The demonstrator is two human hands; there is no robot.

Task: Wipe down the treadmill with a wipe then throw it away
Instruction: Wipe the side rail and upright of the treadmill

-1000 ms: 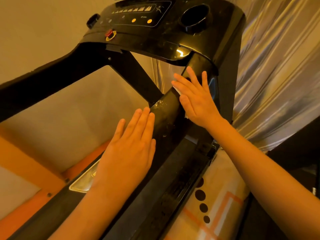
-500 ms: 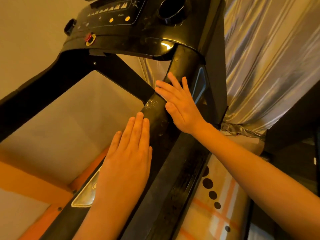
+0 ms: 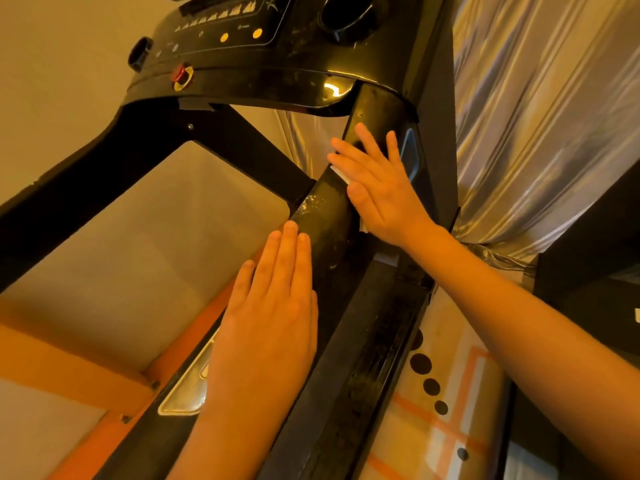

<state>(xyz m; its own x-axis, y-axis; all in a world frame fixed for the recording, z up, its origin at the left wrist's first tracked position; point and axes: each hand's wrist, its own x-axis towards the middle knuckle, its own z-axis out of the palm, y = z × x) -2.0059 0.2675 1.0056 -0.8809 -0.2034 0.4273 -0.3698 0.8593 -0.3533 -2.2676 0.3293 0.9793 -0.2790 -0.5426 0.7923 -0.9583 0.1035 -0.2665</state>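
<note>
The black treadmill (image 3: pixel 374 358) is seen from close above its right side, with the console (image 3: pixel 277 64) at the top of the view. The right hand (image 3: pixel 384 192) is laid flat against the right upright post (image 3: pixel 322 216), just below the console, with its fingers straight and slightly spread. A white wipe (image 3: pixel 341 174) is pressed under this hand against the post. Only small parts of it are seen: a corner between the index finger and the thumb, and a strip at the heel of the palm. The wipe is not gripped by curled fingers; it is held in place by the flat palm.

The left hand (image 3: pixel 273 306) is placed lower on the same post, palm down, with its fingers straight and held together. Nothing is held in it. The two hands are kept apart, with a smeared, speckled patch of the post exposed between them.

On the console, a red knob (image 3: pixel 180 76) in a yellow ring is seen at the left, two round yellow buttons (image 3: pixel 240 35) in the middle, and a round cup holder (image 3: pixel 349 13) at the right. A shiny pleated curtain (image 3: pixel 536 116) hangs behind the treadmill at the right. A patterned mat (image 3: pixel 450 410) with dark dots and orange lines is seen beside the side rail.
</note>
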